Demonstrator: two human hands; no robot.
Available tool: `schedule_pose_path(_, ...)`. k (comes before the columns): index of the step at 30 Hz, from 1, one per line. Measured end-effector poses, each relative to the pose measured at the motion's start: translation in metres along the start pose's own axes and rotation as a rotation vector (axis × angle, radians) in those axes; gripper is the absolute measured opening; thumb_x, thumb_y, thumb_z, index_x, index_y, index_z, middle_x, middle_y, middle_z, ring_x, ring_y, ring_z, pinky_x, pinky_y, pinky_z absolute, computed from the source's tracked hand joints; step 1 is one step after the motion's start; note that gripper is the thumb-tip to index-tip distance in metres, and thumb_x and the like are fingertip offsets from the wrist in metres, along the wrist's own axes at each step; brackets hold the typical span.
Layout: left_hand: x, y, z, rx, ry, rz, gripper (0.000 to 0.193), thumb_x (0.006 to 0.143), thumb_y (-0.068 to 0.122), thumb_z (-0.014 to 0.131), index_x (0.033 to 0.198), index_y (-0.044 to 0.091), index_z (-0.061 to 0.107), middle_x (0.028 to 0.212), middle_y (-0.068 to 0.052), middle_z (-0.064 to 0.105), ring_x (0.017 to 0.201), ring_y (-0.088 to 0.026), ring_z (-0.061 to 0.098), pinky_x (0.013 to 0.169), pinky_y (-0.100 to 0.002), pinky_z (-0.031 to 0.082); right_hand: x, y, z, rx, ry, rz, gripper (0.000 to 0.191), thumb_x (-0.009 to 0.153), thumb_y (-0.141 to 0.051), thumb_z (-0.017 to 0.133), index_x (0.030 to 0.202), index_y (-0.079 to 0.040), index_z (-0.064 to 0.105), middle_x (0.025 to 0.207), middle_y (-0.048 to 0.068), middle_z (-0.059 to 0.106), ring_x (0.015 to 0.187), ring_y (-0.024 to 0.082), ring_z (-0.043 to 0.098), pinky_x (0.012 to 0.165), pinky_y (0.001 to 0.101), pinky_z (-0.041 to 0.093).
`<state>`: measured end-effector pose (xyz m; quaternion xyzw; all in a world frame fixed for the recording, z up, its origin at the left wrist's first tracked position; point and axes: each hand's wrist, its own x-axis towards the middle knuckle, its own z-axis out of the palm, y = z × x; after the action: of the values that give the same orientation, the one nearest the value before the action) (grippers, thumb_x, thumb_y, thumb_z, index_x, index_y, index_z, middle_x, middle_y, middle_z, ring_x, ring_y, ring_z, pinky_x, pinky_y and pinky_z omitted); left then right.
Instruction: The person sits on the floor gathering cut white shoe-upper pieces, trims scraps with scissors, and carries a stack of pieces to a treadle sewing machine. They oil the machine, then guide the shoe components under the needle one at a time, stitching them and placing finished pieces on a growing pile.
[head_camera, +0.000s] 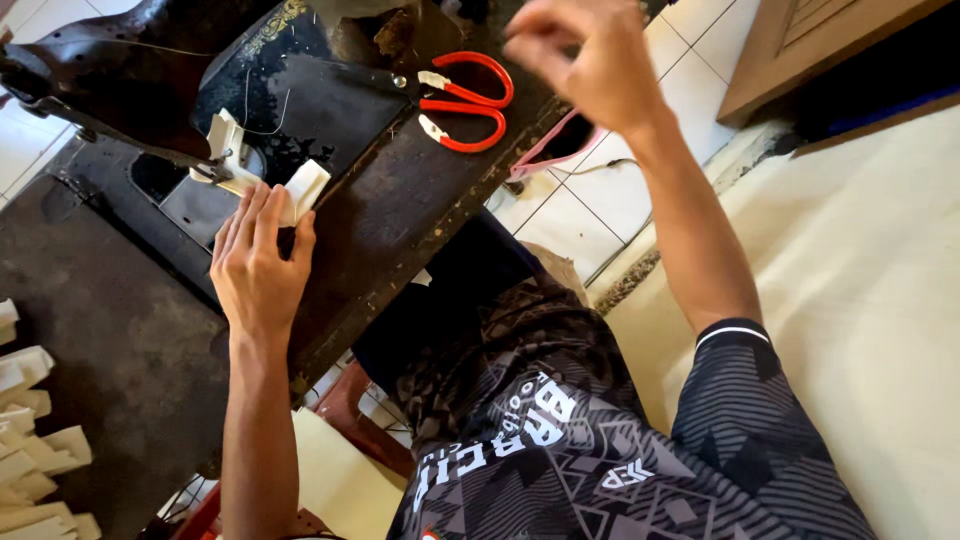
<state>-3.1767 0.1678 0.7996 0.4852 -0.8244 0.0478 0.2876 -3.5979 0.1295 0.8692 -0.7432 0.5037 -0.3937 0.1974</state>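
My left hand (258, 262) lies flat on a folded white fabric piece (304, 186), pressing it to the bed of the black sewing machine (150, 70) beside the presser foot. My right hand (588, 62) is raised above the table's right edge, fingers pinched together; whether it holds thread I cannot tell. Red-handled scissors (462, 102) lie on the dark wooden table (400, 215), just left of the right hand.
A stack of several white fabric pieces (30, 450) sits at the table's left end. A pink-edged strap (548, 150) hangs off the table's right edge. White tiled floor (560, 220) and pale cloth (860, 300) lie to the right, with my lap below.
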Motion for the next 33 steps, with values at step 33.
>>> schedule_pose_path(33,0.015,-0.004,-0.004,-0.143,0.159,-0.121,0.026,0.099,0.012,0.076,0.118,-0.001,0.064,0.117,-0.019,0.072,0.111,-0.035,0.071,0.097,-0.042,0.058,0.034,-0.054,0.109,-0.085,-0.089,-0.461,0.036,0.091,-0.023,0.085,0.120,-0.006,0.072,0.122,0.009,0.071,0.111,0.028,0.070,0.095,0.0393,0.057)
